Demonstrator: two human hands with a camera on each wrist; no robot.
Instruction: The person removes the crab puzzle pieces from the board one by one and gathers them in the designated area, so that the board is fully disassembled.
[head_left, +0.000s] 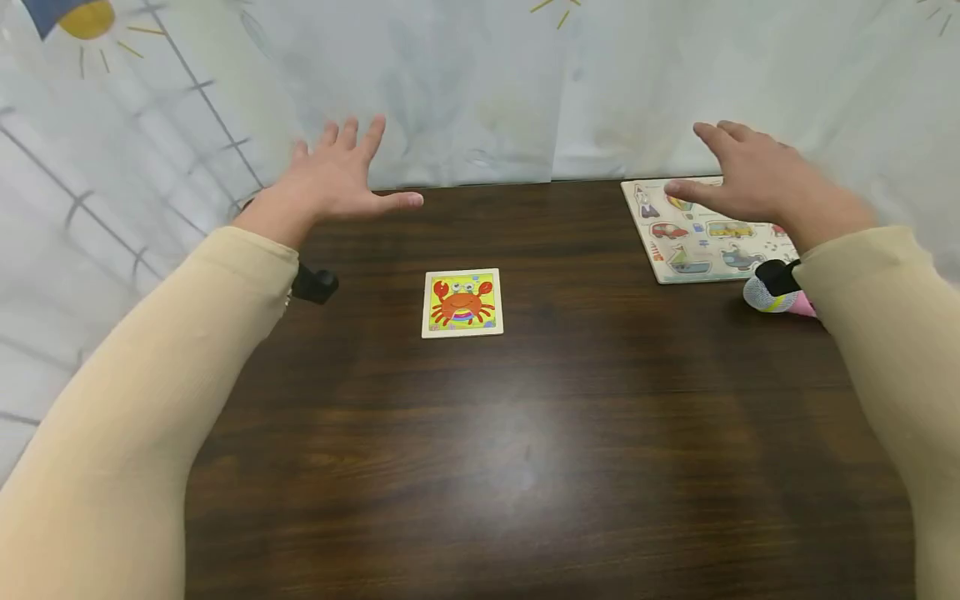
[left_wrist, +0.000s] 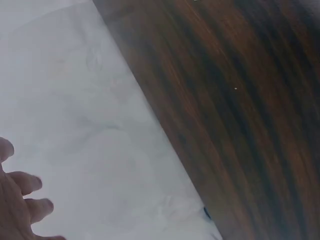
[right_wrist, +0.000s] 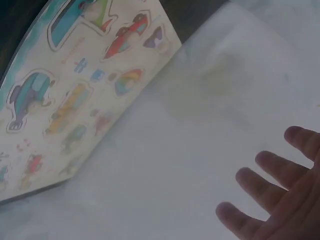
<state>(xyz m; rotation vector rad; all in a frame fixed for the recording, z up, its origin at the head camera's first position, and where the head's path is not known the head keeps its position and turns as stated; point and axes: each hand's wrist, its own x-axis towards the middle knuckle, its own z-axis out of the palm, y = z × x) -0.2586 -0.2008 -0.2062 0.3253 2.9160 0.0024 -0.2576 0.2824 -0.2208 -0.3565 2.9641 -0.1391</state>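
Observation:
My left hand (head_left: 330, 179) is raised over the far left of the table with its fingers spread, holding nothing. Across from it, my right hand (head_left: 765, 175) hovers above a vehicle puzzle board (head_left: 705, 250), its fingers extended and touching nothing. A small square crab puzzle (head_left: 462, 303) lies flat on the table between the two arms, nearer the left one. In the right wrist view the same puzzle board (right_wrist: 65, 95) shows several picture pieces, and the right fingers (right_wrist: 265, 190) are apart from it. Only the left fingertips (left_wrist: 37, 207) show in the left wrist view.
A toy microphone (head_left: 768, 296) with a silver head and pink handle lies by the right wrist, partly hidden by the sleeve. The dark wooden table (head_left: 525, 467) ends at a pale patterned curtain (head_left: 472, 100) behind and at the sides.

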